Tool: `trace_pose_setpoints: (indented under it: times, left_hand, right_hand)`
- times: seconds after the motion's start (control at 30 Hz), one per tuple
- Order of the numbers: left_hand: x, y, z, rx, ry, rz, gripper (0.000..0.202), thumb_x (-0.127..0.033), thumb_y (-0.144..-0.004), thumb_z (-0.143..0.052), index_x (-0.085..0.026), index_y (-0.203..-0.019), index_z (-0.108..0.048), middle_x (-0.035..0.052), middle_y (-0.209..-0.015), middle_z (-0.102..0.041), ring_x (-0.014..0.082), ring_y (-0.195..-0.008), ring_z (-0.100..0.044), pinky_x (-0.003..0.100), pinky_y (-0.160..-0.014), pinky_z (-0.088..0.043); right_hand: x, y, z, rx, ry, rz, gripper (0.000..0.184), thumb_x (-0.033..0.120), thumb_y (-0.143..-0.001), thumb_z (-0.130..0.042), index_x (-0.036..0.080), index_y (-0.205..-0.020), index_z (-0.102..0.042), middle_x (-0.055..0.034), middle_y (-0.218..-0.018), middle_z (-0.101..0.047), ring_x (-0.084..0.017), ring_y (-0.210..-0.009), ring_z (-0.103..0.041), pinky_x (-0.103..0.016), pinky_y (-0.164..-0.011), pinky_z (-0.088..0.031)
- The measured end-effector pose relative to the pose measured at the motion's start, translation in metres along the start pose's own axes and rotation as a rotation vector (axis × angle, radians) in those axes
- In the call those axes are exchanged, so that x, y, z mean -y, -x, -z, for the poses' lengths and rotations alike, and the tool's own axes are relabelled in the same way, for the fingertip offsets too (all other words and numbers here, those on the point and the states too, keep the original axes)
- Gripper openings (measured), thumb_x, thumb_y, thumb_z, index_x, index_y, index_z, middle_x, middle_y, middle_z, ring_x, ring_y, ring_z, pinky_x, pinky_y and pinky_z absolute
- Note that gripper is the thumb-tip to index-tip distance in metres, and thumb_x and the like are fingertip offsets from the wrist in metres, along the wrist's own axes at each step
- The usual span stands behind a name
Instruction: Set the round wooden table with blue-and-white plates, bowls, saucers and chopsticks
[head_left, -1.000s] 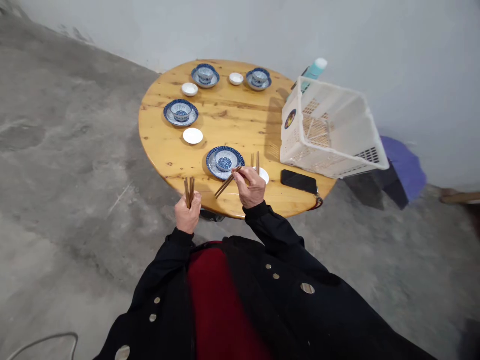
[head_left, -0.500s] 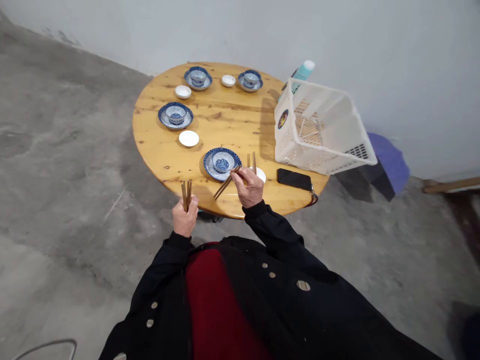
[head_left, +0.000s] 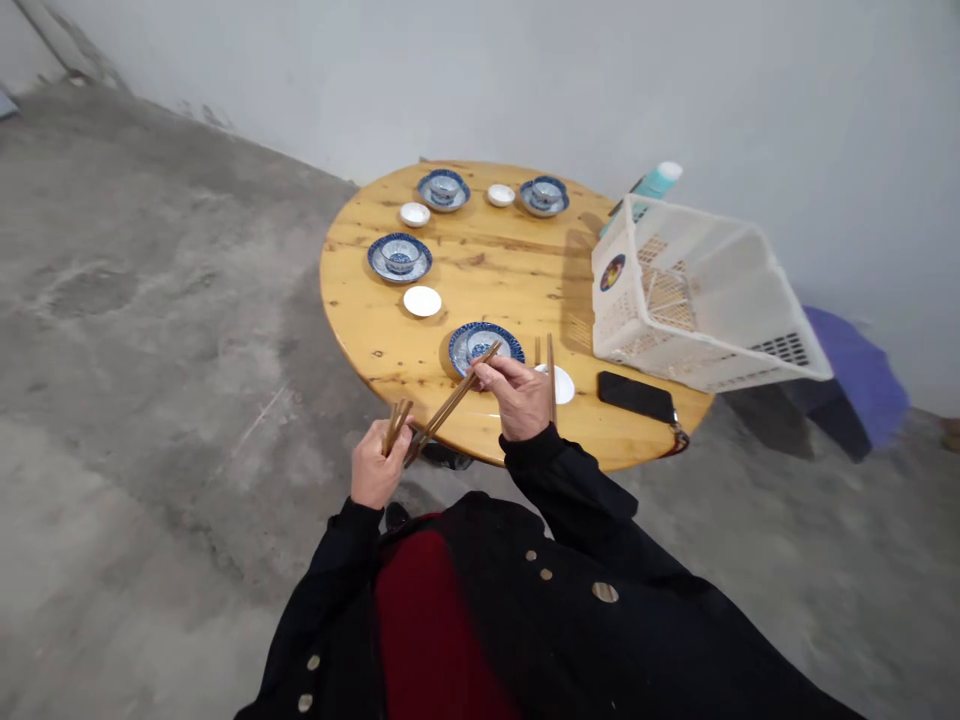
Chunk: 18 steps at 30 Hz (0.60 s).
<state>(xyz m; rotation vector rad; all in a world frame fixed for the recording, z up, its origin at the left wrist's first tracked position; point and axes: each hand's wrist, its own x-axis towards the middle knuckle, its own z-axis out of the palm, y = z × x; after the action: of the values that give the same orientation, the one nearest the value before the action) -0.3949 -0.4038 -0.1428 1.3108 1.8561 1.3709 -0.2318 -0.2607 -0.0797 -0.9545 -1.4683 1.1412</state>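
Note:
My left hand (head_left: 377, 465) is closed round a bundle of wooden chopsticks (head_left: 397, 425) just off the table's near edge. My right hand (head_left: 517, 398) pinches a pair of chopsticks (head_left: 451, 404), slanted so their lower ends come close to my left hand. Just beyond the right hand lies a blue-patterned plate (head_left: 459, 352) with a bowl (head_left: 481, 346) on it, partly covered by the fingers. Beside that hand, another pair of chopsticks (head_left: 551, 365) lies across a small white dish (head_left: 562, 386), which my hand partly hides.
More blue-patterned plates with bowls (head_left: 400, 258) and small white dishes (head_left: 422, 301) stand along the round wooden table's (head_left: 495, 270) left and far sides. On the right are a white plastic basket (head_left: 705, 300), a phone (head_left: 636, 397) and a turquoise bottle (head_left: 658, 182). A purple umbrella (head_left: 855, 370) is behind the basket.
The pair in my right hand now points down towards my left hand, closer to it. The chopsticks in my left hand have tilted and fanned out. The whole view has shifted.

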Motion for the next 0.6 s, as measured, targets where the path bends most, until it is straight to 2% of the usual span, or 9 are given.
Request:
trace_pose_setpoints:
  times: [0.07,0.13,0.23,0.33,0.4,0.43,0.5,0.6]
  left_hand:
    - [0.006,0.005,0.013,0.068,-0.073,0.043,0.033,-0.042,-0.093,-0.051,-0.022,-0.107,-0.074,0.0061,-0.107,-0.072,0.0194,-0.102,-0.067,0.027,-0.091,-0.047]
    - [0.014,0.012,0.023,0.153,-0.115,0.162,0.036,-0.047,-0.092,-0.052,-0.021,-0.1,-0.076,0.0046,-0.095,-0.074,0.0201,-0.093,-0.069,0.027,-0.083,-0.049]
    - [0.023,0.02,0.03,0.253,-0.067,0.339,0.047,-0.056,-0.09,-0.05,-0.018,-0.079,-0.076,0.0036,-0.074,-0.071,0.0199,-0.074,-0.068,0.027,-0.072,-0.049]
    - [0.026,0.019,0.03,0.287,0.092,0.353,0.051,-0.055,-0.09,-0.05,-0.017,-0.063,-0.069,0.0067,-0.084,-0.074,0.0219,-0.088,-0.07,0.029,-0.084,-0.05]
    - [0.026,0.013,0.029,0.282,0.163,0.335,0.048,-0.052,-0.089,-0.053,-0.017,-0.058,-0.066,0.0086,-0.092,-0.075,0.0235,-0.101,-0.069,0.03,-0.093,-0.047]
    - [0.027,0.008,0.029,0.273,0.174,0.341,0.047,-0.051,-0.088,-0.054,-0.018,-0.057,-0.064,0.0091,-0.092,-0.076,0.0238,-0.102,-0.068,0.03,-0.093,-0.047]
    - [0.03,-0.007,0.03,0.255,0.175,0.374,0.047,-0.051,-0.087,-0.055,-0.018,-0.054,-0.062,0.0095,-0.084,-0.075,0.0229,-0.092,-0.07,0.029,-0.084,-0.05]
    - [0.038,-0.038,0.031,0.246,0.192,0.426,0.047,-0.053,-0.085,-0.056,-0.017,-0.055,-0.063,0.0075,-0.067,-0.069,0.018,-0.067,-0.066,0.026,-0.064,-0.048]
  right_hand:
    - [-0.003,-0.001,-0.015,0.013,-0.141,-0.109,0.022,0.04,-0.075,-0.074,0.019,-0.08,-0.074,-0.0006,-0.069,-0.068,-0.014,-0.058,-0.059,-0.03,-0.059,-0.053]
    - [-0.009,-0.003,-0.026,0.018,-0.238,-0.205,0.023,0.041,-0.07,-0.077,0.019,-0.075,-0.074,-0.0001,-0.065,-0.066,-0.013,-0.056,-0.058,-0.028,-0.057,-0.053]
    - [-0.021,-0.008,-0.035,0.009,-0.294,-0.322,0.026,0.041,-0.064,-0.08,0.017,-0.069,-0.072,0.0002,-0.062,-0.064,-0.011,-0.054,-0.056,-0.027,-0.055,-0.052]
    - [-0.034,-0.019,-0.038,-0.025,-0.305,-0.399,0.029,0.042,-0.059,-0.083,0.016,-0.067,-0.07,0.0004,-0.06,-0.063,-0.01,-0.053,-0.055,-0.025,-0.053,-0.052]
    - [-0.043,-0.03,-0.039,-0.059,-0.322,-0.449,0.03,0.04,-0.056,-0.084,0.016,-0.066,-0.07,0.001,-0.059,-0.062,-0.009,-0.052,-0.055,-0.024,-0.051,-0.052]
    - [-0.048,-0.037,-0.04,-0.079,-0.334,-0.474,0.029,0.039,-0.054,-0.085,0.016,-0.065,-0.069,0.0013,-0.058,-0.061,-0.009,-0.051,-0.054,-0.023,-0.051,-0.052]
    - [-0.059,-0.052,-0.043,-0.12,-0.36,-0.519,0.027,0.035,-0.053,-0.085,0.016,-0.063,-0.069,0.0018,-0.056,-0.06,-0.008,-0.051,-0.054,-0.021,-0.049,-0.051]
    - [-0.075,-0.079,-0.049,-0.174,-0.397,-0.543,0.023,0.03,-0.054,-0.083,0.015,-0.062,-0.067,0.0018,-0.055,-0.059,-0.008,-0.051,-0.055,-0.02,-0.049,-0.051]
